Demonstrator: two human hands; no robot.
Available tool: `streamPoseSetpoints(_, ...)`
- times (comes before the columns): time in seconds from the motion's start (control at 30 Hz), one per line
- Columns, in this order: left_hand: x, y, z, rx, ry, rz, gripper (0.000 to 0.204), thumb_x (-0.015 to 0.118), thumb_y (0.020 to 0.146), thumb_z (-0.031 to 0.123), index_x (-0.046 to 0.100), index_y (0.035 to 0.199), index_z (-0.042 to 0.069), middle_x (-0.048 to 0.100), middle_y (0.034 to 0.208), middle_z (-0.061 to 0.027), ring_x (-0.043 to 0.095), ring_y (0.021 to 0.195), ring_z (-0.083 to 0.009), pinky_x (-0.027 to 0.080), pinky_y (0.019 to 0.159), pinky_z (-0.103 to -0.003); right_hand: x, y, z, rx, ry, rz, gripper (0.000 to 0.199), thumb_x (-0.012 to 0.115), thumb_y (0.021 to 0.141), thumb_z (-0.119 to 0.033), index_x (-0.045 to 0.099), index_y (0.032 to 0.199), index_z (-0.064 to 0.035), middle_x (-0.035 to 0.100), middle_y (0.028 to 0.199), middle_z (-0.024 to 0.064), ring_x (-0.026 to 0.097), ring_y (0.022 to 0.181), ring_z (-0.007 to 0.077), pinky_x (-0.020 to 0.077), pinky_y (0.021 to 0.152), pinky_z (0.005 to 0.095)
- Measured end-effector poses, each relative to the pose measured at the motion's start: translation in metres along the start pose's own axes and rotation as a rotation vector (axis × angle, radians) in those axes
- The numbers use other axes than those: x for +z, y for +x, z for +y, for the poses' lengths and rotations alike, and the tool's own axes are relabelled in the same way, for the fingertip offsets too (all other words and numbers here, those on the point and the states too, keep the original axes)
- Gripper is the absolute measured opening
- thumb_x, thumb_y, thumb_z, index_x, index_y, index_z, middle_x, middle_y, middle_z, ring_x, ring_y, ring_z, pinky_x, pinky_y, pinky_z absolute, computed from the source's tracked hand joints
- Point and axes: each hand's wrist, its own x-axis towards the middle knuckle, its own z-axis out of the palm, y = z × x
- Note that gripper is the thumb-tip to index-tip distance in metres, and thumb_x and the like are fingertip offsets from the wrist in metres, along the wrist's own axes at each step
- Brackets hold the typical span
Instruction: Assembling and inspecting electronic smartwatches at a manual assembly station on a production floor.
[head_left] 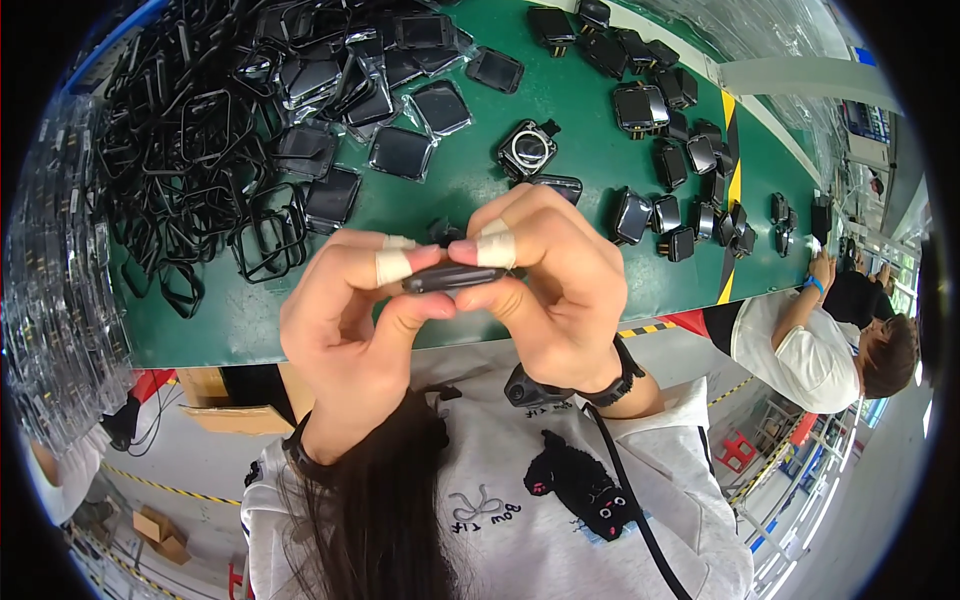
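Note:
A thin black watch case, seen edge-on, is pinched between my two hands over the near edge of the green table. My left hand grips its left end between thumb and index finger. At the right end, the thumb and index finger of my right hand close on it the same way. Pale tape wraps both index fingers. Just beyond my hands lies a black watch body with a round ring on its back. Another dark watch piece is partly hidden behind my right hand.
Black frames pile up at the left, beside flat screens in clear film. Several black watch bodies stand at the right near yellow-black tape. Clear trays stack at far left. A person in white works at right.

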Motion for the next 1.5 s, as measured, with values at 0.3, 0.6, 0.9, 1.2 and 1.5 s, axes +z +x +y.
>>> streamPoseSetpoints(0.3, 0.007, 0.000, -0.002, 0.291, 0.432, 0.044, 0.041, 0.060, 0.065, -0.019, 0.061, 0.102, -0.002, 0.064, 0.083, -0.0115, 0.060, 0.064, -0.0208, 0.049, 0.055, -0.028, 0.000, 0.004, -0.014, 0.052, -0.143, -0.123, 0.030, 0.071, 0.073, 0.001, 0.057, 0.100, 0.0015, 0.057, 0.098, 0.0143, 0.059, 0.087, 0.0253, 0.0480, 0.071, 0.0334)
streamPoseSetpoints(0.6, 0.001, -0.002, -0.013, 0.513, 0.473, 0.022, 0.032, 0.057, 0.066, -0.022, 0.053, 0.091, -0.002, 0.061, 0.078, -0.0120, 0.060, 0.065, -0.0236, 0.048, 0.056, -0.029, 0.007, -0.001, -0.002, -0.153, -0.257, -0.045, 0.027, 0.076, 0.066, -0.003, 0.061, 0.089, 0.0002, 0.062, 0.087, 0.0118, 0.061, 0.081, 0.0299, 0.0480, 0.073, 0.0355)
streamPoseSetpoints(0.9, 0.008, -0.009, 0.007, 0.102, -0.076, 0.000, 0.044, 0.063, 0.072, -0.019, 0.037, 0.100, 0.002, 0.055, 0.085, -0.0145, 0.060, 0.078, -0.0207, 0.057, 0.066, -0.031, -0.008, -0.015, 0.001, 0.184, 0.219, -0.102, 0.019, 0.066, 0.081, -0.001, 0.058, 0.098, 0.0037, 0.054, 0.100, 0.0149, 0.062, 0.087, 0.0250, 0.0514, 0.077, 0.0341)
streamPoseSetpoints(1.2, 0.015, -0.006, 0.009, 0.444, 0.407, -0.034, 0.036, 0.074, 0.064, -0.012, 0.057, 0.095, -0.005, 0.065, 0.088, -0.0223, 0.065, 0.073, -0.0281, 0.054, 0.057, -0.030, -0.027, -0.006, -0.011, -0.029, -0.047, -0.133, 0.035, 0.064, 0.078, 0.005, 0.052, 0.111, 0.0037, 0.062, 0.099, 0.0139, 0.055, 0.099, 0.0283, 0.0453, 0.085, 0.0406)
streamPoseSetpoints(1.5, 0.008, -0.001, 0.015, 0.519, 0.518, -0.102, 0.033, 0.078, 0.061, -0.007, 0.057, 0.086, -0.004, 0.063, 0.093, -0.0171, 0.063, 0.073, -0.0291, 0.055, 0.060, -0.033, -0.023, -0.013, -0.008, -0.127, 0.084, -0.090, 0.026, 0.066, 0.083, -0.007, 0.054, 0.103, 0.0046, 0.060, 0.105, 0.0233, 0.059, 0.097, 0.0322, 0.0479, 0.084, 0.0417)
